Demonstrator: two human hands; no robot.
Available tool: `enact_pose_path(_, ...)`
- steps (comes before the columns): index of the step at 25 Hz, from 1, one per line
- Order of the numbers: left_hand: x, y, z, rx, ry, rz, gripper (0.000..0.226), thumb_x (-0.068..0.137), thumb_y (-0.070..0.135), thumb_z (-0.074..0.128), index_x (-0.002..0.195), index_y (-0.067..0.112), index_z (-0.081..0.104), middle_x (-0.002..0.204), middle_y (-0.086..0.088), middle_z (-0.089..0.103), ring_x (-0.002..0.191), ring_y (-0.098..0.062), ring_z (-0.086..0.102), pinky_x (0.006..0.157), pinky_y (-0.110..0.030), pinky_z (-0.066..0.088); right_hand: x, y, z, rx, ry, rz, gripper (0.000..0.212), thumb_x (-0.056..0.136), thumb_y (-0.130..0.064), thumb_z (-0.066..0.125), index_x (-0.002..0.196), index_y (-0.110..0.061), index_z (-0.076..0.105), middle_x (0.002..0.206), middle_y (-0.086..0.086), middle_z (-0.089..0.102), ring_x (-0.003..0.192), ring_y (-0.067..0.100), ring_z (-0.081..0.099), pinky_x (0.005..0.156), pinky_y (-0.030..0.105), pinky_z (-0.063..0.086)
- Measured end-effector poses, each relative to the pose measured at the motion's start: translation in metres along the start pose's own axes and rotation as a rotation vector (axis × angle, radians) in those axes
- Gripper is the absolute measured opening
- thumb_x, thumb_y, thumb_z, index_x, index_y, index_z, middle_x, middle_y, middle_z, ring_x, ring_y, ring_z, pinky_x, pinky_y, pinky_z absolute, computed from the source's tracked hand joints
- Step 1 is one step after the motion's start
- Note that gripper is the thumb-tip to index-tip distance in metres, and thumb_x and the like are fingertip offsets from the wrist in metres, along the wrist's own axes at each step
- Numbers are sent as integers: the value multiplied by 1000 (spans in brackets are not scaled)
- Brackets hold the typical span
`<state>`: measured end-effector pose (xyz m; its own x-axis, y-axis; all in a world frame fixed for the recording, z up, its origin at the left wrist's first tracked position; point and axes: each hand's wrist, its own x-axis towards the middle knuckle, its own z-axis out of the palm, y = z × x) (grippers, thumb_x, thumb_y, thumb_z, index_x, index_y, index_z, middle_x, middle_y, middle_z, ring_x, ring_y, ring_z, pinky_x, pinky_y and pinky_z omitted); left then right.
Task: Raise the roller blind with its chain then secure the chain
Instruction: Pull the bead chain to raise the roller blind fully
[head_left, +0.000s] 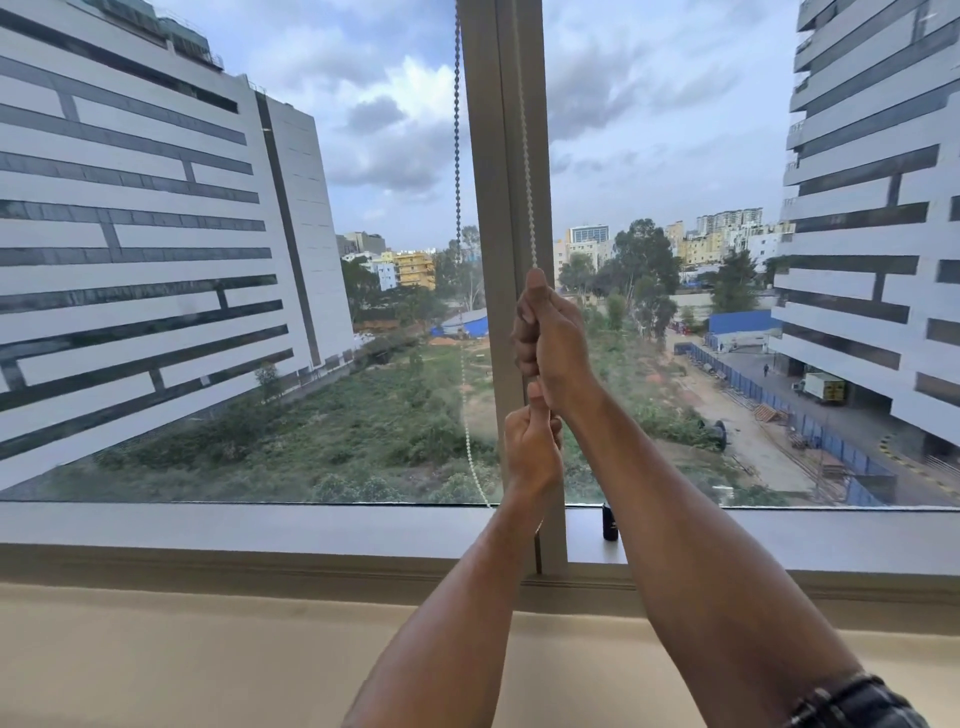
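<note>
A beaded chain (525, 145) hangs in two strands in front of the beige window post (506, 156). One strand runs down the post's right side into my fists. The other strand hangs left of the post and curves toward the sill. My right hand (550, 338) is closed around the chain at mid height. My left hand (532, 447) grips the same strand just below it, thumb up. No blind fabric is visible in the window; both panes show open.
A grey window sill (260, 525) runs across under the glass, with a beige ledge (208, 649) in front. A small dark bottle-like object (610, 522) stands on the sill right of the post. A dark band is on my right wrist.
</note>
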<state>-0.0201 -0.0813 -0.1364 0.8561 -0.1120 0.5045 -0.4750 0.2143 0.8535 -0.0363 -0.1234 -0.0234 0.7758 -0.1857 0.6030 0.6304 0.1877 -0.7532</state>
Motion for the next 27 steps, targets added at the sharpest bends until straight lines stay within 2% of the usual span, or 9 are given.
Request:
enact_pose_path(2, 1, -2, -12, 23, -31, 9, 60, 101, 57, 39, 53, 22, 47, 49, 2, 41, 43, -13, 34, 42, -27, 27, -4, 3, -4, 41, -8, -31, 53, 109, -44, 43, 59, -25, 42, 46, -12, 34, 34, 5, 21, 36, 14, 20)
enact_pose_path(6, 16, 12, -27, -19, 73, 35, 51, 108, 29, 35, 71, 23, 69, 62, 9, 68, 58, -3, 58, 58, -18, 46, -5, 3, -7, 22, 42, -82, 53, 104, -48, 48, 56, -28, 44, 46, -12, 35, 34, 6, 24, 35, 16, 22)
enact_pose_path(9, 37, 51, -19, -44, 118, 73, 50, 108, 31, 40, 71, 17, 70, 62, 5, 66, 59, -8, 60, 59, -24, 49, -10, 18, -9, -34, 89, -128, 53, 106, -39, 48, 54, -28, 51, 44, -12, 42, 34, 5, 34, 36, 17, 30)
enact_pose_path(11, 50, 81, -8, -68, 103, 80, 50, 106, 40, 41, 77, 19, 75, 69, 3, 72, 66, -10, 68, 64, -25, 54, -20, 36, -10, -36, 96, -118, 48, 110, -25, 43, 67, -21, 64, 49, -12, 58, 41, 3, 52, 41, 18, 43)
enact_pose_path(13, 60, 105, 4, -82, 41, 98, 56, 107, 46, 37, 80, 11, 72, 61, 2, 67, 59, -14, 63, 60, -26, 50, -34, 57, -14, -76, 101, -76, 44, 111, -16, 41, 71, -10, 60, 48, -13, 55, 38, 2, 46, 38, 17, 38)
enact_pose_path(16, 68, 118, 14, -43, -30, 87, 64, 106, 54, 34, 55, 19, 52, 44, 7, 41, 41, -12, 36, 50, -30, 31, -54, 79, -22, -174, 85, -29, 47, 111, -14, 40, 64, -17, 46, 46, -14, 42, 36, 2, 31, 36, 17, 27)
enact_pose_path(19, 64, 104, 16, -57, -13, 38, 68, 104, 56, 39, 43, 26, 35, 46, 0, 30, 38, -14, 23, 46, -31, 18, -64, 94, -33, -247, 38, -21, 42, 107, -17, 40, 66, -19, 47, 49, -16, 43, 42, 1, 31, 41, 17, 27)
enact_pose_path(24, 53, 67, 8, -35, 26, 83, 67, 103, 55, 43, 42, 27, 33, 45, 1, 28, 38, -13, 21, 44, -27, 17, -67, 91, -63, -257, -83, 99, 29, 104, -26, 41, 85, -21, 61, 60, -11, 53, 50, 6, 45, 45, 19, 36)
enact_pose_path(27, 45, 46, 2, -43, 52, 93, 70, 104, 52, 43, 39, 25, 39, 38, 11, 34, 33, -9, 27, 39, -21, 23, -51, 62, -65, -293, 26, 16, 27, 101, -26, 42, 104, -11, 64, 72, -11, 65, 64, 4, 60, 57, 18, 49)
